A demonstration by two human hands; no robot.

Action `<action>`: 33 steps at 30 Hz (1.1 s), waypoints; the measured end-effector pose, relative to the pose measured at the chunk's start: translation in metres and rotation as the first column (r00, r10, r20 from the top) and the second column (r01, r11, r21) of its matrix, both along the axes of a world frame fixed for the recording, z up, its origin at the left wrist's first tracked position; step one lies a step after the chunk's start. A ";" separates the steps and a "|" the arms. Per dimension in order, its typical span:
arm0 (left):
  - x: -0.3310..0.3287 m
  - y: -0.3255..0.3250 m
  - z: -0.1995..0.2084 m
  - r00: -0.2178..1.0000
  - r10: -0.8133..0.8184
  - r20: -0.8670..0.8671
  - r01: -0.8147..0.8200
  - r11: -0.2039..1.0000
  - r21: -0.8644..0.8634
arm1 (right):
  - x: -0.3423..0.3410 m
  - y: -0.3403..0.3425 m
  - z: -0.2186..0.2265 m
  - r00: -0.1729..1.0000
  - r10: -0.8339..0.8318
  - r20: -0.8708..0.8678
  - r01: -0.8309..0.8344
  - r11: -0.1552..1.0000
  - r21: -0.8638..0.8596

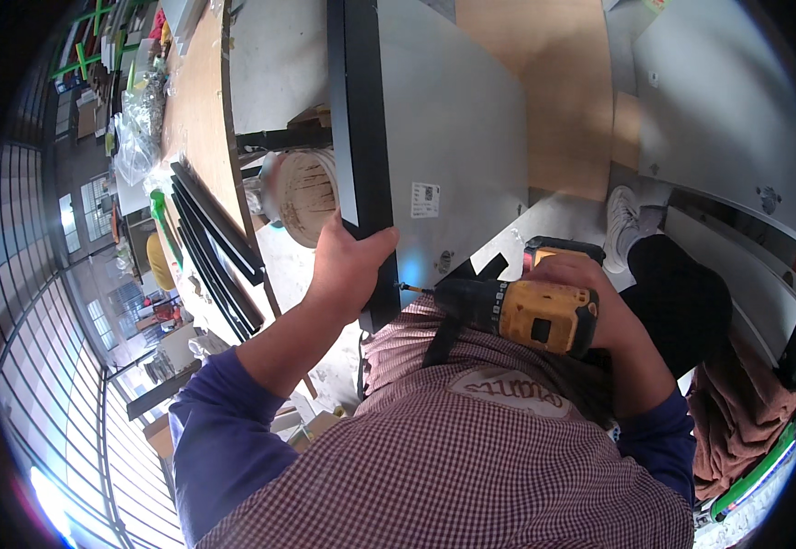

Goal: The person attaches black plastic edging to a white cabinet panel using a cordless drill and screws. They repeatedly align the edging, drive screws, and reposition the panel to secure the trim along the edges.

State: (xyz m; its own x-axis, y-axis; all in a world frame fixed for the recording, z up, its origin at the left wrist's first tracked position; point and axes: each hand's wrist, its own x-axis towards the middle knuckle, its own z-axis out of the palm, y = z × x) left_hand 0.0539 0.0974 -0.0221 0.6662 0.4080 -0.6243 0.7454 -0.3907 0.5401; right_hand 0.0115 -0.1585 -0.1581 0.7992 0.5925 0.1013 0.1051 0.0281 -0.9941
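Observation:
My right hand [581,274] is wrapped round the grip of a yellow and black cordless drill [544,316], pointed left. The drill's bit [413,289] meets the inner side of a long black strip [361,137] near its lower end, and a blue-white light spot shines beside it. With thumb and fingers my left hand [347,265] grips that strip just above the bit. The strip runs along the left edge of a grey panel [462,119], which bears a white label [424,199]. The fingers behind the strip are partly hidden.
Left of the strip stands a bucket [306,197] with dried smears. A wooden workbench [198,119] carries several black strips [215,247] and clear plastic wrap [137,137]. Another grey panel [727,119] is at the right, above a brown cloth [746,421]. A wooden board [567,110] lies between the panels.

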 end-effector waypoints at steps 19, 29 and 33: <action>0.002 0.009 -0.002 0.986 -0.164 -0.015 0.162 0.982 -0.100 | 0.003 0.009 0.002 0.962 0.019 0.274 0.000 0.997 -0.071; 0.004 0.010 0.000 0.991 -0.135 -0.017 0.131 0.981 -0.144 | 0.013 0.013 0.009 0.897 -0.003 0.442 0.062 0.991 -0.118; 0.005 0.009 0.000 0.989 -0.141 -0.036 0.137 0.986 -0.096 | 0.010 0.016 0.007 0.940 -0.027 0.340 0.028 1.000 0.001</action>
State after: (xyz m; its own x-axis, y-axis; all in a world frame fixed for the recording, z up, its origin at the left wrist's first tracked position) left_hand 0.0585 0.1067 -0.0221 0.6848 0.2521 -0.6838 0.7100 -0.4421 0.5481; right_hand 0.0218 -0.1426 -0.1513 0.7337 0.5715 0.3676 0.4374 0.0167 -0.8991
